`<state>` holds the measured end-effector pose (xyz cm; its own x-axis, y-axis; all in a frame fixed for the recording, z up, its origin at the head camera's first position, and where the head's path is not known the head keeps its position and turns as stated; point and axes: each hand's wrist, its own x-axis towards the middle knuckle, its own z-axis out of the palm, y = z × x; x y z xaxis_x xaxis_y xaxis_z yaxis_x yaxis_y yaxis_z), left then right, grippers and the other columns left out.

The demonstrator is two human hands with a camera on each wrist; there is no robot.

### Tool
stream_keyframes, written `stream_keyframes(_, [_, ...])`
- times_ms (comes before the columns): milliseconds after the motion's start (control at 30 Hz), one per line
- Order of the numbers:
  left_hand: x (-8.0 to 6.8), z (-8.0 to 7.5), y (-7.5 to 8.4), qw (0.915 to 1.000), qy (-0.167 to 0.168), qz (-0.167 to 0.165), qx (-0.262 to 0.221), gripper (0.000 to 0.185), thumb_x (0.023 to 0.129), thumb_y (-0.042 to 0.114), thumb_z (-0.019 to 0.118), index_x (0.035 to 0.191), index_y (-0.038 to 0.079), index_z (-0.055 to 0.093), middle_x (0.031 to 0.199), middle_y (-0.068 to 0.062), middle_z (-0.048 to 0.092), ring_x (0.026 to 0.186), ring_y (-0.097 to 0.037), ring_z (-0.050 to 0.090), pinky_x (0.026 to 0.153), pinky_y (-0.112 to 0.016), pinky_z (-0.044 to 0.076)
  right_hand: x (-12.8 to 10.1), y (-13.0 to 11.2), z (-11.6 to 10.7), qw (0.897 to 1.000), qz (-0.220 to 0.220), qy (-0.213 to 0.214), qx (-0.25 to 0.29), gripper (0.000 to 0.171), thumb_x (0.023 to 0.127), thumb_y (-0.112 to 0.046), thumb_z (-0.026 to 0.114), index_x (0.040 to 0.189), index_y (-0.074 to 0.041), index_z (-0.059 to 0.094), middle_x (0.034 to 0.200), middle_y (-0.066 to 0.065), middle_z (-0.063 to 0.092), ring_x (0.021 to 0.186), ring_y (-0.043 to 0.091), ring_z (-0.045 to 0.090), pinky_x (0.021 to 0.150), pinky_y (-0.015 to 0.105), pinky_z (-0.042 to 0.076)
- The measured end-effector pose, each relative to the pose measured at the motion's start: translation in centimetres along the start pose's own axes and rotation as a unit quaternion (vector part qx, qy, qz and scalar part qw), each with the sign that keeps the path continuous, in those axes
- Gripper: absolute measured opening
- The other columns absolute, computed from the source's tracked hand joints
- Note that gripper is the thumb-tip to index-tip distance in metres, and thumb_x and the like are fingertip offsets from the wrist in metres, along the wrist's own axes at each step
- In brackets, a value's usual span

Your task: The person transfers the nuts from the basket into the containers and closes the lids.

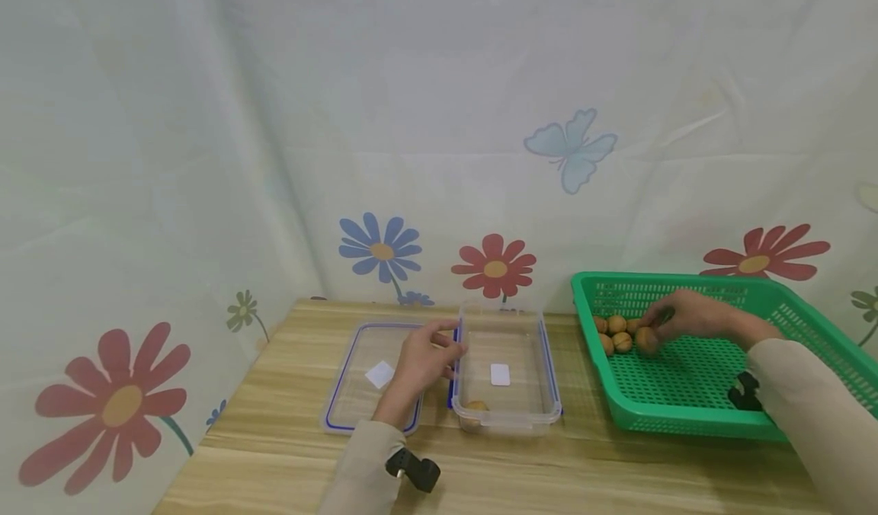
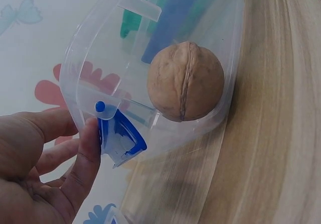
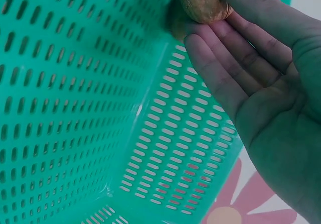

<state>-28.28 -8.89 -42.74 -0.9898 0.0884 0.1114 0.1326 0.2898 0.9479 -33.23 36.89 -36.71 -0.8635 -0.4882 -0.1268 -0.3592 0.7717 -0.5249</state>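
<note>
My left hand (image 1: pixel 424 359) holds the left side of a clear plastic food box (image 1: pixel 507 417), its fingers at the rim beside a blue-edged latch (image 2: pixel 123 136). A single walnut (image 2: pixel 185 82) lies inside, in the near left corner. Over at the right, my right hand (image 1: pixel 693 313) reaches into a green plastic basket (image 1: pixel 679 414) and pinches a walnut (image 3: pixel 203 3) between thumb and fingertips. Several more walnuts (image 1: pixel 621 341) sit close by in the basket's left end.
Left of the box, its clear lid (image 1: pixel 348 397) with a blue seal lies flat on the wooden table (image 1: pixel 274 439). A white label (image 1: pixel 500 375) shows in the box. Behind the table hangs a pale curtain (image 1: pixel 425 119) with printed flowers.
</note>
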Motion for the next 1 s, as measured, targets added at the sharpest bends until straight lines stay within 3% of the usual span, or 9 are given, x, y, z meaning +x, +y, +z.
stream_keyframes(533, [-0.1, 0.0, 0.0, 1.0000, -0.002, 0.000, -0.006, 0.046, 0.097, 0.004, 0.077, 0.140, 0.000, 0.065, 0.099, -0.016, 0.070, 0.057, -0.016, 0.067, 0.060, -0.040, 0.067, -1.2, -3.7, -1.7, 0.996, -0.024, 0.082, -0.002, 0.033, 0.100, -0.014, 0.076, 0.126, 0.005, 0.071, 0.119, 0.012, 0.074, 0.110, 0.037, 0.069, 0.083, 0.045, 0.064])
stream_keyframes(767, [0.0, -0.1, -0.2, 0.9999, -0.003, 0.006, -0.007, 0.045, 0.097, 0.003, 0.077, 0.140, -0.001, 0.065, 0.098, -0.016, 0.070, 0.057, -0.016, 0.067, 0.058, -0.037, 0.066, -1.9, -6.4, -2.5, 0.990, -0.022, 0.138, -0.034, 0.031, 0.097, -0.023, 0.081, 0.122, -0.006, 0.076, 0.113, 0.002, 0.077, 0.108, 0.028, 0.071, 0.082, 0.030, 0.061])
stream_keyframes(1000, [0.1, 0.0, -0.4, 0.9999, -0.004, 0.008, -0.009, 0.046, 0.097, 0.003, 0.076, 0.141, -0.001, 0.065, 0.099, -0.016, 0.069, 0.057, -0.017, 0.067, 0.060, -0.040, 0.067, -2.7, -9.2, -2.5, 0.985, -0.048, 0.165, -0.033, 0.033, 0.098, -0.022, 0.080, 0.127, -0.006, 0.074, 0.116, 0.003, 0.077, 0.105, 0.019, 0.072, 0.082, 0.024, 0.060])
